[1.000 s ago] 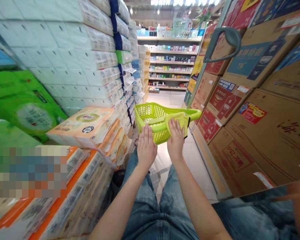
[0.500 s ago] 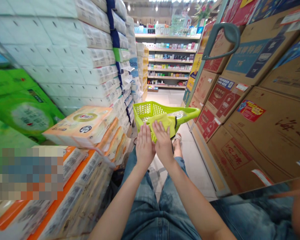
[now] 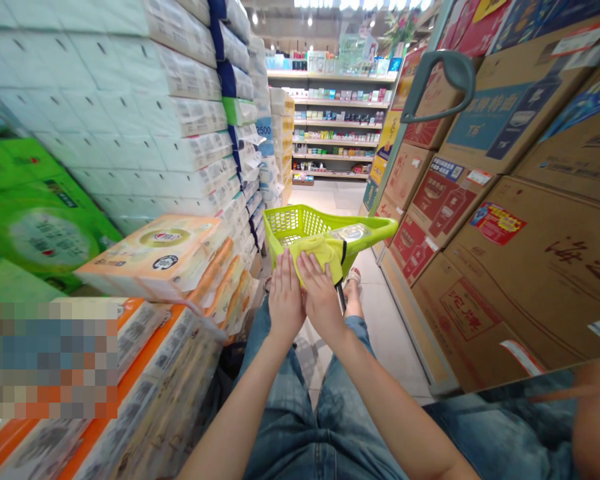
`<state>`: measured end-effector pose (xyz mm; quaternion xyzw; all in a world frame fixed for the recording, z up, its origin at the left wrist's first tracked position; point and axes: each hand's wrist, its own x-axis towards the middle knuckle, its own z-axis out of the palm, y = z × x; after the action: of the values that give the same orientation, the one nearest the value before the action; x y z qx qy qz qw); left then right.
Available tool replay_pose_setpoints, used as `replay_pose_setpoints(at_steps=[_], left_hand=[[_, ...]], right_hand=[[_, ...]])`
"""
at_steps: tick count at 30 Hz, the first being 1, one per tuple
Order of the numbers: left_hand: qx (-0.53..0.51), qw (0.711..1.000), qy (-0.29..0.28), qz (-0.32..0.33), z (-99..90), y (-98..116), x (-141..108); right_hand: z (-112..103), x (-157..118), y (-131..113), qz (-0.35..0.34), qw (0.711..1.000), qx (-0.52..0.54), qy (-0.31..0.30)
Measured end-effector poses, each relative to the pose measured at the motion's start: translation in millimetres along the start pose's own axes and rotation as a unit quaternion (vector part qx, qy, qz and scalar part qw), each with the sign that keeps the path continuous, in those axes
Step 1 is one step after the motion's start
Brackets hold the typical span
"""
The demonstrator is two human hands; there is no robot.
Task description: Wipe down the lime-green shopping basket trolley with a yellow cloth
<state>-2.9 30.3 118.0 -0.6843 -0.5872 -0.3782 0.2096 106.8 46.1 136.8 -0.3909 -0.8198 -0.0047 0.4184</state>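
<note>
A lime-green shopping basket (image 3: 285, 223) with slotted walls stands in the aisle ahead of my knees, its long handle pointing right. A yellow-green cloth (image 3: 320, 257) lies over its near side, by a black band. My left hand (image 3: 286, 297) rests flat against the cloth's left end, fingers outstretched. Beside it, my right hand (image 3: 321, 293) lies flat on the cloth, its fingers spread a little. The hands touch near the thumbs, and neither is wrapped round anything.
Tissue packs (image 3: 155, 250) are stacked along the left. Cardboard cartons (image 3: 510, 267) rise on the right, with a grey handle (image 3: 467, 83) in front of some. Stocked shelves (image 3: 337, 103) stand at the aisle's far end. Bare feet in sandals (image 3: 353, 275) are beyond the basket.
Both hands have shifted slightly left, still flat on the cloth. The cloth lies flatter and further left, and more of the clear patch by the handle shows.
</note>
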Motion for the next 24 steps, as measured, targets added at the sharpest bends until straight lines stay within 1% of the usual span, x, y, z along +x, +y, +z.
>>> replay_pose_setpoints(at_steps=[2, 4, 6, 8, 9, 11, 14, 16, 17, 19, 22, 24], left_hand=[[0.006, 1.000, -0.004, 0.005, -0.7, -1.3, 0.0], [0.005, 1.000, -0.012, 0.006, -1.5, -1.5, 0.5], [-0.001, 1.000, -0.010, 0.005, -1.6, -0.8, 1.0], [-0.007, 1.000, -0.005, 0.002, -0.7, 0.1, 1.1], [-0.009, 1.000, -0.003, 0.001, -0.1, 0.5, 0.9], [-0.009, 1.000, -0.002, -0.002, 1.0, 0.5, 0.4], [-0.006, 1.000, -0.001, -0.004, 1.0, -0.4, -0.3], [0.000, 1.000, -0.002, -0.003, -0.3, -1.0, -0.1], [0.002, 1.000, -0.003, -0.001, -1.2, -1.1, 0.2], [0.004, 1.000, -0.006, 0.006, -2.8, -1.2, 0.7], [0.000, 1.000, -0.008, 0.011, -3.5, -1.5, 1.0], [-0.001, 1.000, -0.010, 0.010, -3.0, -1.8, 0.8]], right_hand=[[-2.0, -1.2, 3.7, -0.029, 0.999, -0.007, -0.015], [-10.1, 0.3, 20.4, -0.026, 0.999, -0.024, 0.003], [-18.1, 3.2, 37.5, 0.009, 0.998, -0.036, 0.042], [-20.4, 5.5, 42.5, 0.052, 0.995, -0.035, 0.076], [-18.5, 6.0, 38.8, 0.065, 0.994, -0.030, 0.081], [-9.6, 4.9, 22.1, 0.067, 0.995, -0.017, 0.070], [7.0, 0.2, -5.9, 0.032, 0.999, -0.006, 0.036], [12.3, -2.5, -11.8, 0.016, 0.999, -0.012, 0.027], [12.0, -3.3, -9.6, 0.010, 0.999, -0.018, 0.025], [6.3, -3.3, 3.2, 0.005, 0.999, -0.032, 0.027], [-7.4, -0.9, 29.6, 0.024, 0.996, -0.058, 0.060], [-14.1, 0.8, 42.6, 0.037, 0.994, -0.067, 0.082]])
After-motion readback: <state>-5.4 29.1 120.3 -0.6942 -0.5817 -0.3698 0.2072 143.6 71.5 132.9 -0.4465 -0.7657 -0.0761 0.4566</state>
